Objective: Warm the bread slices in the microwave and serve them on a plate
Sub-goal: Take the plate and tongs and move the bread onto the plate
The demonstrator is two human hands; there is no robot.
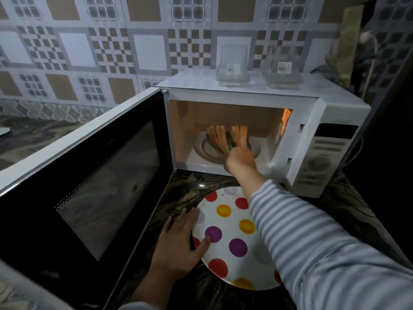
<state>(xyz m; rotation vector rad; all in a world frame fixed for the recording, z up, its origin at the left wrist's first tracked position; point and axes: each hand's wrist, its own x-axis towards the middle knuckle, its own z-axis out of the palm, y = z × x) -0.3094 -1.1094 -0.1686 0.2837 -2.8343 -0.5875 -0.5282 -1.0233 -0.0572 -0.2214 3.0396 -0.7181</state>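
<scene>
Now my right hand (240, 161) reaches inside the microwave (245, 130), grip clamped on a bread slice (242, 136); left hand (178, 240) rests flat, fingers apart, on the dotted plate (232, 240) before it.

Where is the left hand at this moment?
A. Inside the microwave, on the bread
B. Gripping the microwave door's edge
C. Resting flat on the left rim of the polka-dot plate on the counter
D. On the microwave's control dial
C: the left hand lies with straight fingers on the left rim of the polka-dot plate in front of the open microwave, while the right hand reaches inside at the bread slices.
</scene>
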